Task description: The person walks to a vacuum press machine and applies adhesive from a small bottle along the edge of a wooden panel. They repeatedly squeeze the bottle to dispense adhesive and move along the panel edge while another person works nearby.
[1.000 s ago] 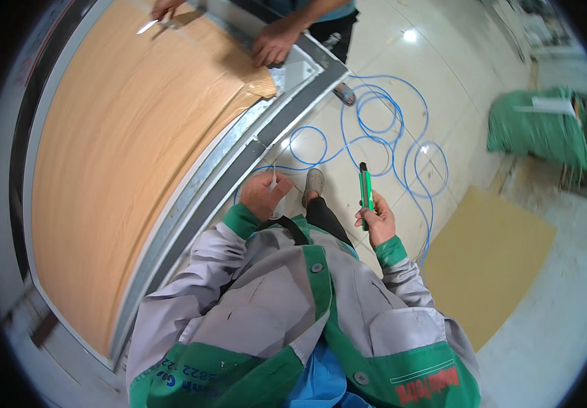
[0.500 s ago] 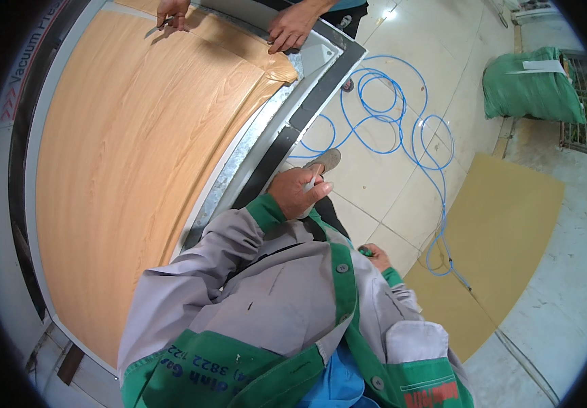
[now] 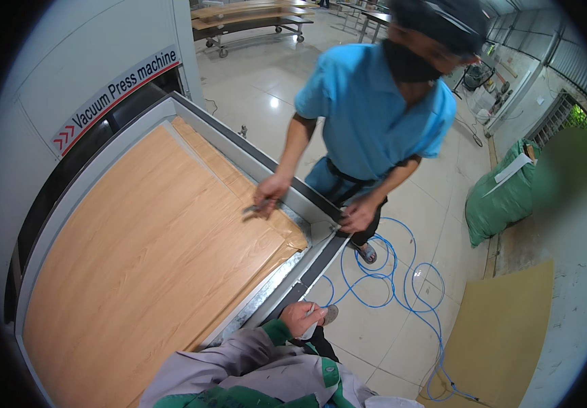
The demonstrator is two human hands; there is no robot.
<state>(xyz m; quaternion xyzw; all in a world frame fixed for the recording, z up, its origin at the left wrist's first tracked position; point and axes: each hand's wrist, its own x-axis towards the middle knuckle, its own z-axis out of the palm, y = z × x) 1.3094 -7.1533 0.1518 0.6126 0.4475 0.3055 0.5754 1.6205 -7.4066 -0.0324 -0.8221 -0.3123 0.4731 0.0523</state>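
My left hand [image 3: 302,319], in a grey sleeve with a green cuff, is closed with its fingers curled around a small whitish object [image 3: 310,331] I cannot make out. It is beside the near outer side of a dark-edged metal frame [image 3: 287,292]. My right hand is out of view. Inside the frame lies a wide wood-grain panel [image 3: 151,238]. Wood-patterned film [image 3: 293,239] is loose and wrinkled at its corner. Across the frame, a co-worker in blue holds a small blade-like tool [image 3: 249,211] over the panel's edge; their other hand [image 3: 360,214] is at the frame's corner.
A white machine housing [image 3: 103,54] stands at the left. Blue hose [image 3: 402,299] is looped on the tiled floor. At the right are a full green sack [image 3: 501,194] and a tan sheet [image 3: 511,326]. A wheeled rack with boards [image 3: 253,17] stands far back.
My view has tilted up, bringing in the co-worker and the room; my right hand has left it. The co-worker's free hand has gone from the film corner to the frame's corner.
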